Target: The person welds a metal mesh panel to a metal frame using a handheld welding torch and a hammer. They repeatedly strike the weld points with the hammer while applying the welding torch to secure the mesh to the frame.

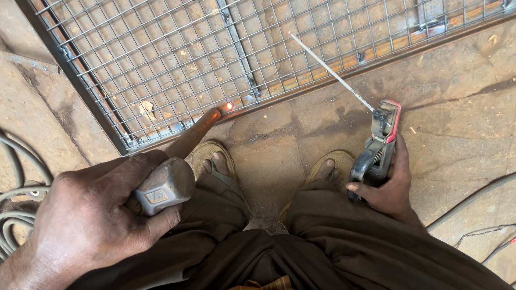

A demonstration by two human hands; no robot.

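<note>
The hammer (172, 172) is gripped by its head in the left hand (91, 220), fingers clenched round the metal, with the handle reaching forward from that hand toward the bottom bar of the wire mesh frame (161, 64). Just beyond the handle tip, a weld spot (229, 106) on the frame bar glows orange. The frame lies flat on the concrete floor (457, 107), ahead of both hands.

The right hand (389, 188) grasps the electrode holder (379, 147), closed round its grip, with the welding rod (330, 70) slanting up and away from that hand across the floor and over the mesh.

Hazards noted:
- Both hands are bare. The glowing spot sits close to the handle tip; in my judgement, slag or sparks thrown off it could burn the left hand.
- The feet, in open sandals (207, 156), stand directly below the hot spot, between the hands. Falling hot fragments would likely land on exposed toes.
- The rod tip hovers above the metal mesh. If the holder is live, an unintended touch could strike an arc.
- Cables (11, 215) lie coiled just outside the left hand, a snag risk.
</note>
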